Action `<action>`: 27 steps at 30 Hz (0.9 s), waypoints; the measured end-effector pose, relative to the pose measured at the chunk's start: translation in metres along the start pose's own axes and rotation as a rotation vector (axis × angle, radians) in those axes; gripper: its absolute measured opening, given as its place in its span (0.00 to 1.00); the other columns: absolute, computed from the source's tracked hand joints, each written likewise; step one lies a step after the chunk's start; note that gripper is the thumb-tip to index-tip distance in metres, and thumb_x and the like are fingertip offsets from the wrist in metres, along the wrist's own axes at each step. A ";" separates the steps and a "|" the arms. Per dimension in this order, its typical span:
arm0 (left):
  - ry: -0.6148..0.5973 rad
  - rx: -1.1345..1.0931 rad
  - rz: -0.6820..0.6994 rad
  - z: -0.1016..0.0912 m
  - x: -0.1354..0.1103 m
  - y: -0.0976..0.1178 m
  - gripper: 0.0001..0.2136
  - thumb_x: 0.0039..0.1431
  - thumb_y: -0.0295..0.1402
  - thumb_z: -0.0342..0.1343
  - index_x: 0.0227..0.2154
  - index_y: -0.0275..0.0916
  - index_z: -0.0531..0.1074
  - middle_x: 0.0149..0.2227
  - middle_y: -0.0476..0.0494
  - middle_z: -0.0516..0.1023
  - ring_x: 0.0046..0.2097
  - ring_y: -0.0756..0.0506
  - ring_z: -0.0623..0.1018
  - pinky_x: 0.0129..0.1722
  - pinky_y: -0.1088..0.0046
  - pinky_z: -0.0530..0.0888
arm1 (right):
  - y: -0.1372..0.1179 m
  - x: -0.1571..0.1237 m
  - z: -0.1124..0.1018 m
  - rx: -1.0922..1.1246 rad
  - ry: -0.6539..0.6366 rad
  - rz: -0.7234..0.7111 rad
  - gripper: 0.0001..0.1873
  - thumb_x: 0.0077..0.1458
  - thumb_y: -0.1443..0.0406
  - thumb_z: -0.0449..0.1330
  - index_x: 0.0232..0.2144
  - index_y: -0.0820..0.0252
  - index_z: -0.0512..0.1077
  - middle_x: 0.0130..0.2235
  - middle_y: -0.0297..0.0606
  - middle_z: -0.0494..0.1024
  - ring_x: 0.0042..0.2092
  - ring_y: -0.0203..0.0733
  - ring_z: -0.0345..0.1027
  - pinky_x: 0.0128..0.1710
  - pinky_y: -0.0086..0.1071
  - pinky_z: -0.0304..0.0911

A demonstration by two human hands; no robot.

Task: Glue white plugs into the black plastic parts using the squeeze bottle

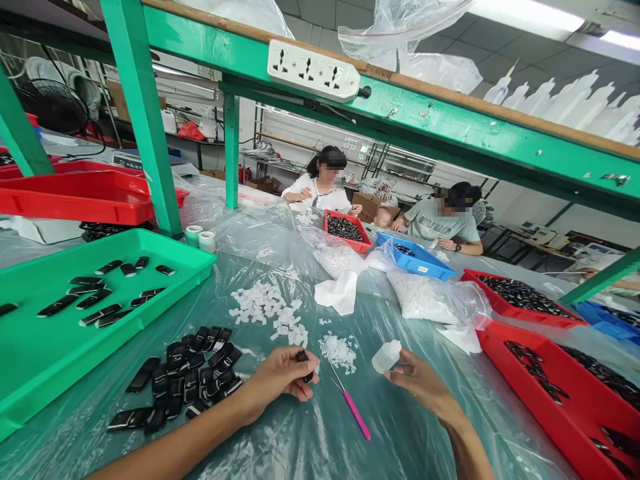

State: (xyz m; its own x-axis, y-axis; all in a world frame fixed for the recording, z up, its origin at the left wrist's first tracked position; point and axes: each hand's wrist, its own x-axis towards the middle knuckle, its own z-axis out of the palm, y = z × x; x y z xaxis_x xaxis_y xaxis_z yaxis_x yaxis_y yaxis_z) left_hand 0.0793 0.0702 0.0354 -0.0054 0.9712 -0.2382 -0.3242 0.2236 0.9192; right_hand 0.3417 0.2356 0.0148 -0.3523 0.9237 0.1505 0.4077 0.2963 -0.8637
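Two bare hands are working over clear plastic sheeting (310,433): left hand (280,383) is pinching a small black plastic part (303,360), right hand (417,380) is clamping a small white plastic bottle (387,357); bottle tip probably needs steadying at the part.

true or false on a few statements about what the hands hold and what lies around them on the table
1. The left hand holds a small black part. True.
2. The right hand holds the pink tool. False: it holds a small white bottle; the pink tool lies on the plastic sheet between the hands.
3. The green tray is on the person's right. False: it is on the left.
4. A pile of black parts lies beside the left hand. True.
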 end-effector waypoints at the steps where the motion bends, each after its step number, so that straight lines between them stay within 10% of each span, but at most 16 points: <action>1: -0.006 -0.008 -0.016 -0.002 0.001 -0.004 0.21 0.46 0.45 0.63 0.38 0.33 0.71 0.33 0.42 0.75 0.30 0.49 0.75 0.33 0.72 0.73 | -0.001 0.000 0.004 0.013 -0.044 0.008 0.18 0.35 0.63 0.66 0.34 0.59 0.78 0.29 0.36 0.79 0.27 0.43 0.71 0.26 0.34 0.65; 5: -0.055 0.001 -0.031 -0.012 0.004 -0.017 0.27 0.43 0.45 0.65 0.44 0.34 0.70 0.38 0.41 0.73 0.37 0.45 0.76 0.40 0.68 0.73 | -0.003 0.004 0.016 0.054 -0.124 0.049 0.18 0.40 0.59 0.64 0.35 0.62 0.77 0.26 0.35 0.78 0.27 0.42 0.70 0.29 0.35 0.65; 12: -0.022 0.342 0.129 -0.015 0.000 -0.032 0.17 0.47 0.44 0.62 0.25 0.34 0.68 0.20 0.52 0.65 0.22 0.52 0.65 0.20 0.80 0.63 | -0.011 0.002 0.034 0.183 -0.021 0.061 0.19 0.41 0.56 0.65 0.36 0.61 0.77 0.38 0.41 0.79 0.41 0.50 0.70 0.42 0.40 0.64; 27: -0.125 -0.202 -0.098 -0.016 -0.004 -0.015 0.28 0.54 0.53 0.51 0.45 0.32 0.68 0.33 0.35 0.77 0.31 0.45 0.77 0.36 0.68 0.73 | -0.029 -0.036 0.075 0.723 -0.109 0.108 0.29 0.46 0.52 0.62 0.49 0.53 0.67 0.39 0.39 0.77 0.40 0.48 0.69 0.36 0.37 0.65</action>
State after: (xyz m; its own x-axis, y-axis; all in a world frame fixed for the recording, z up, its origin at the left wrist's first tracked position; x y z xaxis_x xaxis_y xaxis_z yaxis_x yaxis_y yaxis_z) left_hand 0.0688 0.0621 0.0175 0.1487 0.9511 -0.2706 -0.4995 0.3084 0.8095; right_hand 0.2793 0.1754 -0.0015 -0.4385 0.8982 0.0304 -0.1992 -0.0641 -0.9779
